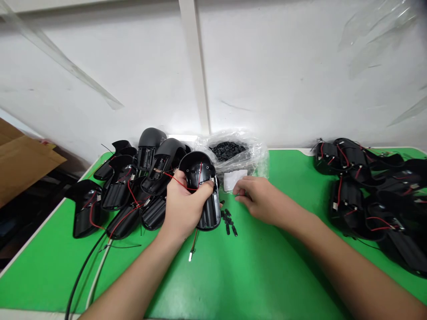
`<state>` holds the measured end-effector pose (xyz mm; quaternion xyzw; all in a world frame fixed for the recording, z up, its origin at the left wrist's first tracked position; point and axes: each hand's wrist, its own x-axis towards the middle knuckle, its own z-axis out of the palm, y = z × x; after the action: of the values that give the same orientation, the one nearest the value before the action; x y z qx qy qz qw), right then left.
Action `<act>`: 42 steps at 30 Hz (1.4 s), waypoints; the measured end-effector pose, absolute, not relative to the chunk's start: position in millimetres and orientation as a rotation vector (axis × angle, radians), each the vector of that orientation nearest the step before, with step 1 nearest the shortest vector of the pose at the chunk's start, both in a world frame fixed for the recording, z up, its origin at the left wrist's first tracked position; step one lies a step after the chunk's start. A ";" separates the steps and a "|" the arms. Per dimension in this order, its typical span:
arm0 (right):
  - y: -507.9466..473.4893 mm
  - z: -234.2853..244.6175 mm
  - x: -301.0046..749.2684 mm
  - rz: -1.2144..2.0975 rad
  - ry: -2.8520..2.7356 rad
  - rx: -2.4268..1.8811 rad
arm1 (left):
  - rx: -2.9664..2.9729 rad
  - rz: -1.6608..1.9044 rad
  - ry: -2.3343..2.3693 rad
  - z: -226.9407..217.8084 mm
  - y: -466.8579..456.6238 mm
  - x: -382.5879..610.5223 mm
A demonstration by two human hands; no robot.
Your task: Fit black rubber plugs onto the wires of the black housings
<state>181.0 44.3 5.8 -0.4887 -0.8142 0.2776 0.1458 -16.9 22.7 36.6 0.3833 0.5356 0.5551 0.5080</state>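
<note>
My left hand (183,206) is wrapped round a black plastic housing (202,178) with red wires, held upright over the green table (233,275). A loose wire end (191,254) dangles below it. My right hand (256,198) hovers palm down just right of the housing, fingers curled in a pinch near a white packet (233,179); whether it holds anything is hidden. Several small black parts (228,220) lie on the mat between the hands.
A pile of black housings (126,191) lies at left, another pile (373,191) at right. A clear bag of small black parts (230,151) sits against the white wall. Black and white cables (90,275) run off the front-left edge. Cardboard (20,160) stands far left.
</note>
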 end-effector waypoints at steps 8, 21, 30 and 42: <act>42.9 5.6 176.7 0.990 -1.960 -1.197 | 0.886 1.333 1.279 35.4 23.4 -13.7; 41.8 5.5 165.0 1.552 -1.056 -0.891 | 0.887 1.288 1.262 32.4 21.0 -9.3; 37.7 9.6 162.9 1.586 -1.049 -0.888 | 0.981 1.291 1.227 25.7 21.2 -10.5; 34.9 7.4 157.8 1.473 -1.040 -0.882 | 1.135 1.314 1.275 21.3 22.2 -10.8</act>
<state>157.8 34.9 7.4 -0.3704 -0.4372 0.6189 0.5373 -10.8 22.2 21.3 0.4641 0.5213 0.5370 0.4738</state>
